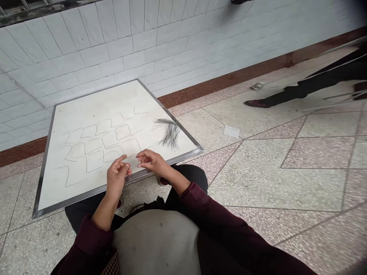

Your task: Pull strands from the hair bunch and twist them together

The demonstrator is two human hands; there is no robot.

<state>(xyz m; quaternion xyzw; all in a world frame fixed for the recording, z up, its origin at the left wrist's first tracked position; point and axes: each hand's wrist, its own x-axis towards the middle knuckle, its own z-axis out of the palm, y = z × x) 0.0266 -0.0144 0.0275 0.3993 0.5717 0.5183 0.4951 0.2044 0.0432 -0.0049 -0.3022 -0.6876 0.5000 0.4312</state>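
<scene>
Both hands are over the near edge of a white tabletop with a metal rim [73, 200]. My left hand [117, 173] has its fingers bent and pinched. To its right, my right hand [151, 160] curls its fingers and thumb inward. A very thin dark wire [132, 156] appears to run between the fingertips; its ends are hidden. Beyond the hands, several thin wires bent into steps, such as one bent wire [67, 176], lie in rough rows. A loose bunch of straighter thin dark wires [171, 134] lies on the right side of the tabletop.
A white tiled wall [94, 57] stands behind the table. On the speckled floor lie a pale scrap of paper [231, 131] and a small coiled item [257, 86]. Another person's leg [289, 93] in dark trousers reaches in at the right.
</scene>
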